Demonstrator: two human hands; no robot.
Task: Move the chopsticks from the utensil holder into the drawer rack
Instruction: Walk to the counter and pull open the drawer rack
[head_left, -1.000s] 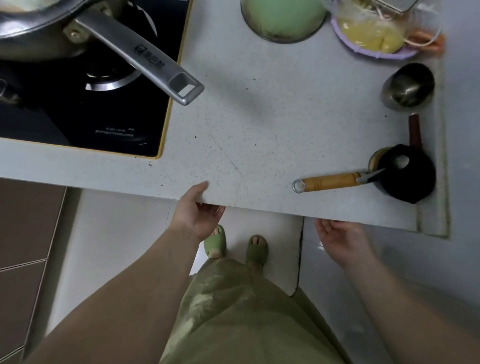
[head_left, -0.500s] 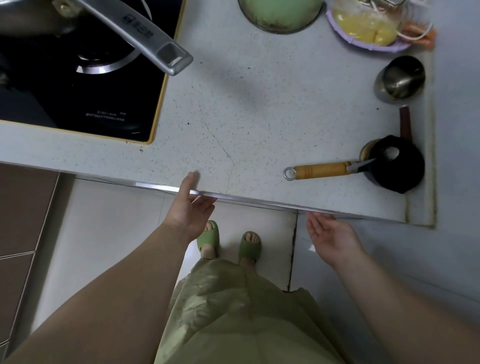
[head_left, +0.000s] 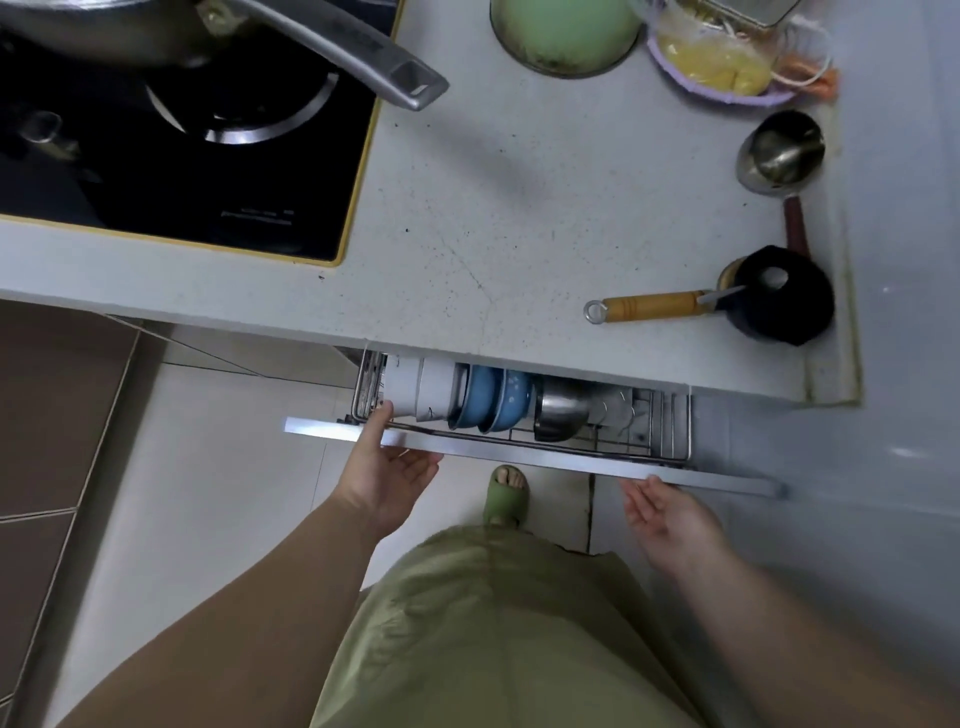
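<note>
The drawer rack (head_left: 670, 426), a wire basket under the counter, is pulled partly out behind a metal drawer front (head_left: 519, 452). White bowls (head_left: 421, 389), blue bowls (head_left: 493, 400) and a steel bowl (head_left: 563, 410) stand on edge in it. My left hand (head_left: 387, 478) grips the drawer front near its left end, thumb on top and fingers underneath. My right hand (head_left: 667, 514) is palm up with fingers spread, its fingertips just under the front's right part. I see no chopsticks and no clear utensil holder.
On the grey countertop (head_left: 519, 208) stand a black stove (head_left: 182, 156) with a pan whose handle (head_left: 363, 57) juts right, a green bowl (head_left: 566, 31), a steel cup (head_left: 782, 150), and a black round object (head_left: 779, 296) with a yellow-handled tool (head_left: 649, 306). My slippered foot (head_left: 506, 493) is below the drawer.
The drawer has slid out from under the counter, exposing the rack and bowls. Both hands moved toward me with the drawer front.
</note>
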